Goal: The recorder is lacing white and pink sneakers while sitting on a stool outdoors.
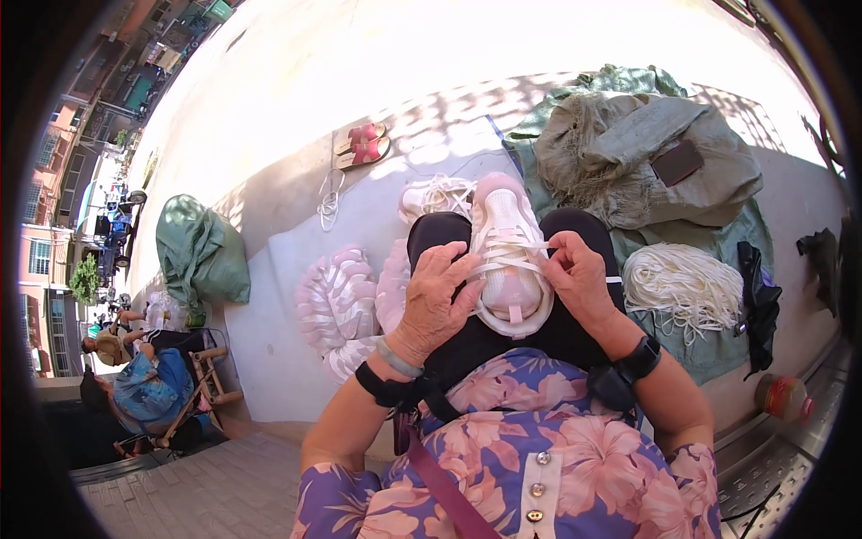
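Note:
A white and pink sneaker lies on my lap between my knees, its toe pointing away and its heel tab toward me. White shoelace crosses its upper in several rows. My left hand is at the shoe's left side, fingers bent and fingertips closed at the lace. On the other side my right hand pinches the lace between thumb and fingers near the shoe's opening. A second white and pink sneaker with loose laces sits just beyond my left knee.
Pink and white shoes lie in a pile on a pale sheet at left. A heap of white laces and a large sack are at right. Red sandals lie ahead; a green bag and a seated person are farther left.

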A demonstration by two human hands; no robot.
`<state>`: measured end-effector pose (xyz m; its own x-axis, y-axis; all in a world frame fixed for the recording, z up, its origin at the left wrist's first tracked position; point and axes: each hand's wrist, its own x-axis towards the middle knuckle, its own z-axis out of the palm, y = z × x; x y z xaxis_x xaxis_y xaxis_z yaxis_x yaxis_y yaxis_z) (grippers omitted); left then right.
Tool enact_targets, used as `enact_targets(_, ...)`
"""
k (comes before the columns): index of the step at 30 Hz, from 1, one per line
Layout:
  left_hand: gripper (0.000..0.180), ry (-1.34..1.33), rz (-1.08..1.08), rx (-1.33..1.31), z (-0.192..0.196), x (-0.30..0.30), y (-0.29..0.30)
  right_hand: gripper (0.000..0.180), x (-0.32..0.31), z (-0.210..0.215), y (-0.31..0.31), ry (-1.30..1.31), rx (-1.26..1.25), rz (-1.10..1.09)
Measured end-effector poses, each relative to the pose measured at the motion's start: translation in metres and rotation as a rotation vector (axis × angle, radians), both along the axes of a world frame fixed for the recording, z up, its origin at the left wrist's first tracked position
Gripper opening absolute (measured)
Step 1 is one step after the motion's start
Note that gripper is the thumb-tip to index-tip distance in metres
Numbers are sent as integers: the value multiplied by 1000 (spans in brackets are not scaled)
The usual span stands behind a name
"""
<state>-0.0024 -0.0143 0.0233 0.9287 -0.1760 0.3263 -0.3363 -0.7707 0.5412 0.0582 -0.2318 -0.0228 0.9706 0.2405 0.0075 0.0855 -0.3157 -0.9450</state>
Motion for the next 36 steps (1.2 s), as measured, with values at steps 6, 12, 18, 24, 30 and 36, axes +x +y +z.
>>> enact_targets(6, 38, 63, 20, 34, -9, 8, -17, 18, 11, -2, 10, 82, -8, 7)
enact_targets(12, 41, 58, -21, 162, -10, 9, -24, 15, 21, -1, 19, -42, 216, 23)
enact_targets(18, 43, 26, -28, 199, -16, 8, -23, 25, 32, 15, 10, 612, 329, 273)
enact_targets(24, 44, -11, -27, 144, -11, 10, -27, 23, 20, -7, 14, 280, 328, 4)
enact_targets(30, 33, -3, 103, 187, -7, 8, -29, 22, 23, -10, 10, 362, 165, 13)
enact_targets(36, 13, 46, 154, 176, 4, 6, -30, 19, 23, -13, 13, 248, 95, 6)
